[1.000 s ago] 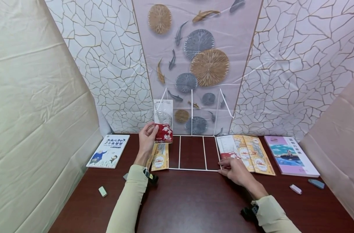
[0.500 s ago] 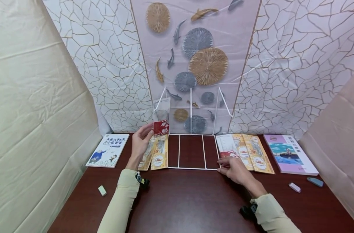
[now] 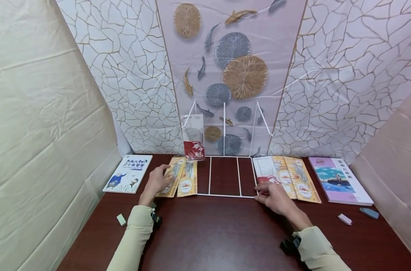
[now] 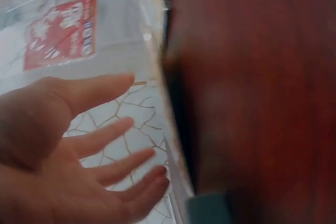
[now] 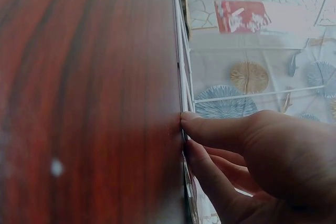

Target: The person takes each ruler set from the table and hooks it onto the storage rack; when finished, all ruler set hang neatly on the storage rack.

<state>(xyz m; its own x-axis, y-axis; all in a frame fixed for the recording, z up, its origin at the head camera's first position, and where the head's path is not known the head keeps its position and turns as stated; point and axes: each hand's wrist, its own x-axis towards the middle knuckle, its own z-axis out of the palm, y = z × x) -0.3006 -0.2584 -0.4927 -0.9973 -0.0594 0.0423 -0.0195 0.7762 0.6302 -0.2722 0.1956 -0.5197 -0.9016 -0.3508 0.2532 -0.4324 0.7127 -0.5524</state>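
A white wire rack with upright dividers stands at the back of the table. Upright in its left section is a clear packet with a red lower part. My left hand is away from that packet, over the yellow packets on the left. Its fingers look spread and hold nothing in the left wrist view, where the red-and-clear packet shows beyond the thumb. With thumb and fingers, my right hand pinches the rack's front right corner, beside another red-and-clear packet.
More yellow packets lie right of the rack. A white book lies far left and a pink-and-blue book far right. Small erasers sit nearer me, with a pale pink one and a grey-blue piece at right.
My left hand has let go of the red-and-clear packet at the rack's left section and drawn back down and left. My right hand has stayed at the rack's corner.
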